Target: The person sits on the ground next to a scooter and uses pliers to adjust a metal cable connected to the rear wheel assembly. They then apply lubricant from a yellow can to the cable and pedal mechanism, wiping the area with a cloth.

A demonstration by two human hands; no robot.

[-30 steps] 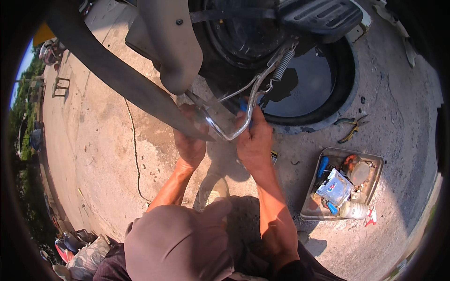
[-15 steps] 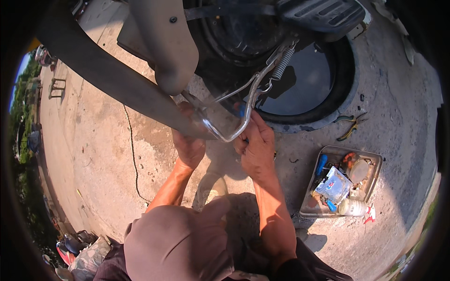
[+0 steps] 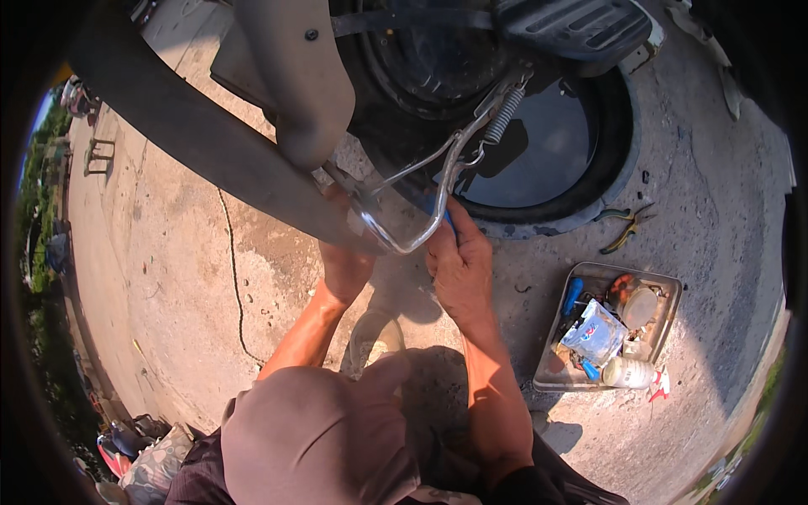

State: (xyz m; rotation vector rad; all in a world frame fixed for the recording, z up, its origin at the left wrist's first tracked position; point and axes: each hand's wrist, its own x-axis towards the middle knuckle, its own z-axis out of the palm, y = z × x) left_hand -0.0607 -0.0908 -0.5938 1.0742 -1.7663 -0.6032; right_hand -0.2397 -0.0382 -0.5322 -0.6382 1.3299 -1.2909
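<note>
A bent chrome stand (image 3: 410,242) hangs under a motorbike, with a coil spring (image 3: 503,114) running up from it. My right hand (image 3: 460,268) is just below the stand's curve, closed around a thin blue-handled tool (image 3: 447,220) whose tip points up at the stand. My left hand (image 3: 346,263) reaches up behind the stand's left end. Its fingers are hidden by the chrome tube and a dark slanted bar (image 3: 210,151), so its grip cannot be made out.
A tyre basin (image 3: 619,160) of dark water lies on the concrete beyond the stand. Green-handled pliers (image 3: 621,227) rest beside it. At the right, a metal tray (image 3: 549,379) holds small packets, a jar and tools. A tan bike panel (image 3: 295,76) hangs overhead.
My right hand has slid a little down and away from the chrome stand, keeping the blue-handled tool. My left hand stays behind the stand.
</note>
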